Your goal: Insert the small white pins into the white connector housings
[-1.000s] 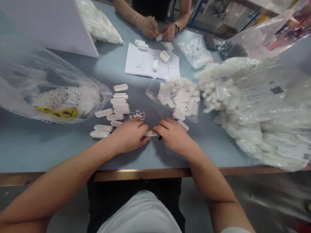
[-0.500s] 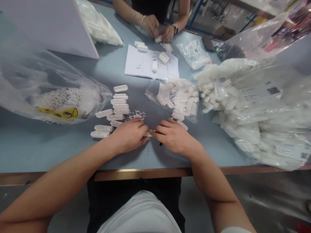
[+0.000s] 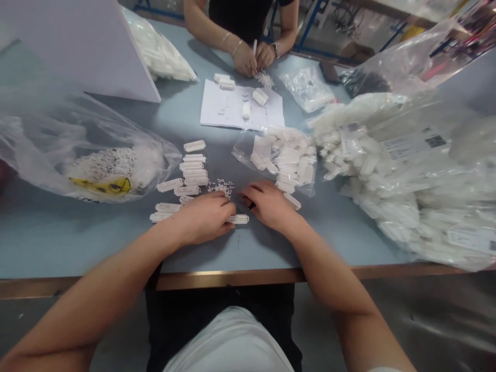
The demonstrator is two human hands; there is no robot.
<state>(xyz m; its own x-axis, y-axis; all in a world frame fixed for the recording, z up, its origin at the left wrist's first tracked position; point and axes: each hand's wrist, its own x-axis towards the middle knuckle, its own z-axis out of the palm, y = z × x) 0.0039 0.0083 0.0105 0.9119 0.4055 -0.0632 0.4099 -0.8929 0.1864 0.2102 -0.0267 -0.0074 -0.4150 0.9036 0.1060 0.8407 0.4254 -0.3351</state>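
Back from the long white plastic block with rows of holes [image 3: 239, 219], the right hand [image 3: 269, 204] has moved nearer the scattered tiny white pins [image 3: 221, 187]; its fingers curl, their contents hidden. The left hand [image 3: 205, 218] pinches the block near the blue-grey surface [image 3: 96, 240]'s front edge. Picking pins seems in hand, calling for a fine pinch.

White parts [image 3: 196, 173], white pins [image 3: 220, 189], blue-grey table [image 3: 96, 243].
Strip [image 3: 240, 219] white, dark dotted rows; table edge [image 3: 232, 279] brown; left bag [image 3: 50, 142] clear, contents [image 3: 106, 161] speckled black and white, patch [image 3: 110, 187] yellow; paper [image 3: 228, 111] white, dark print; right bag [image 3: 399, 199] clear over white, label [image 3: 411, 145] white, black code [image 3: 435, 140]; co-worker's top [image 3: 236, 15] black; shirt [image 3: 230, 341] whitish; trousers [image 3: 166, 315] black.
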